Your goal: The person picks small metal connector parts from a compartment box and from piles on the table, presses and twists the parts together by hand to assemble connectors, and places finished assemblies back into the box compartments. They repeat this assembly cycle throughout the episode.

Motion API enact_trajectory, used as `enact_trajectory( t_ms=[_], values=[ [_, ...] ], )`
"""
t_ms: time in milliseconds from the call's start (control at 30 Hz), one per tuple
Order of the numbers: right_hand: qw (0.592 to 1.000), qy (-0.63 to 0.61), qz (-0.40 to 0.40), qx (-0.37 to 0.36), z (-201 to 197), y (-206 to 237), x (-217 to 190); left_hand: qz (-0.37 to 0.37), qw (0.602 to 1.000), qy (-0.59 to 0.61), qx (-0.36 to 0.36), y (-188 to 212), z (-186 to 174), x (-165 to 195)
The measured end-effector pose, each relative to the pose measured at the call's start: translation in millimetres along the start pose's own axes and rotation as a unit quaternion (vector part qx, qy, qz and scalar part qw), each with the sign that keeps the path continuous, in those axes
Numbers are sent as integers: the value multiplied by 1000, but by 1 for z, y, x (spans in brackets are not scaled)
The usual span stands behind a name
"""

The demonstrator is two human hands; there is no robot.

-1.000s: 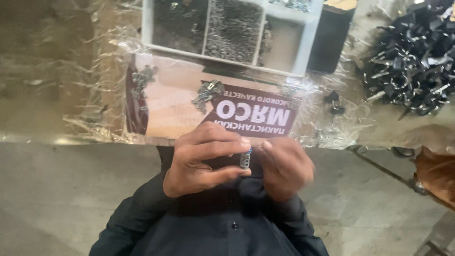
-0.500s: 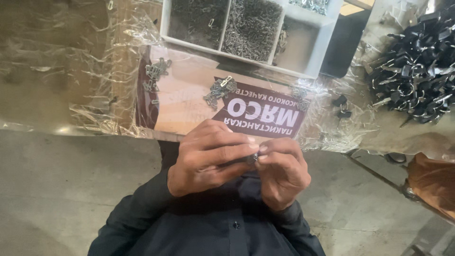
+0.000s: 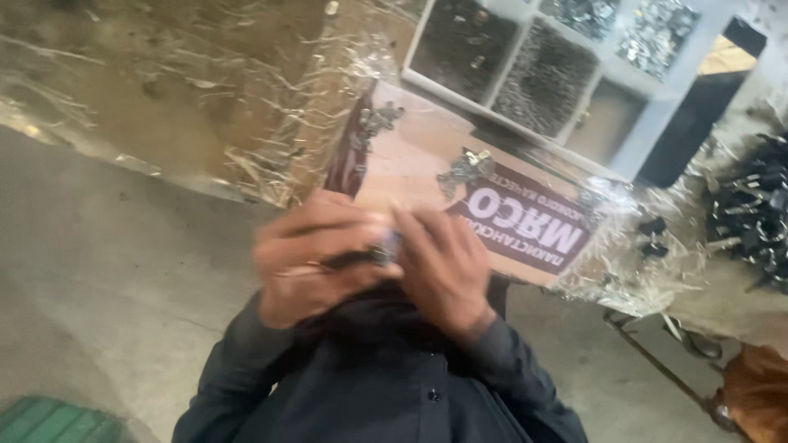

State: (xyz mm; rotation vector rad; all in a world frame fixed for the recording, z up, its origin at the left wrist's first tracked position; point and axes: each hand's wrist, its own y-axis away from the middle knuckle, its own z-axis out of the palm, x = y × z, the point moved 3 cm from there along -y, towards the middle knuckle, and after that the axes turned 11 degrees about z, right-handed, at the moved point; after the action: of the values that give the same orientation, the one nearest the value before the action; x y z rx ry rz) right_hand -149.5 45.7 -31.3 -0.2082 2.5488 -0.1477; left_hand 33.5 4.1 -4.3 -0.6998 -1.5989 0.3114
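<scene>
Bench: plastic-wrapped table [image 3: 197, 98] across the top of the view, its near edge running from upper left down to the right, bare concrete floor [image 3: 107, 271] below it.
Card: a cardboard sheet [image 3: 410, 164] lies on the bench, its near corner overhanging the edge just above the hands.
Left hand: left hand [image 3: 308, 254] curled, fingers closed around a small metal part [image 3: 386, 246], held off the bench over the person's dark shirt [image 3: 386, 385].
Right hand: right hand [image 3: 439, 267] pressed against the same part, fingers narrow and bent onto it; blur hides the exact grip.
On the card: two small metal clusters [image 3: 464, 168], well apart from the hands.
Tray: white compartment tray [image 3: 648, 115] beyond the card, filled with small hardware.
Right edge: a heap of dark parts [image 3: 755, 213] near the bench's end.
Open room: wide floor to the left; a green mat [image 3: 49, 418] at the bottom left corner.
</scene>
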Motion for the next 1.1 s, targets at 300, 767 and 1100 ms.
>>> enact_trajectory(
  t_ms=[300, 767, 1100],
  values=[
    [987, 34, -154, 14, -11, -9, 10, -63, 996, -52, 45, 9, -34, -3],
    [775, -611, 156, -45, -17, 40, 35, -48, 987, 141, -59, -13, 27, -8],
    [929, -312, 54, 191, -42, 31, 14, -22, 997, 64, -48, -15, 29, 2]
  ],
)
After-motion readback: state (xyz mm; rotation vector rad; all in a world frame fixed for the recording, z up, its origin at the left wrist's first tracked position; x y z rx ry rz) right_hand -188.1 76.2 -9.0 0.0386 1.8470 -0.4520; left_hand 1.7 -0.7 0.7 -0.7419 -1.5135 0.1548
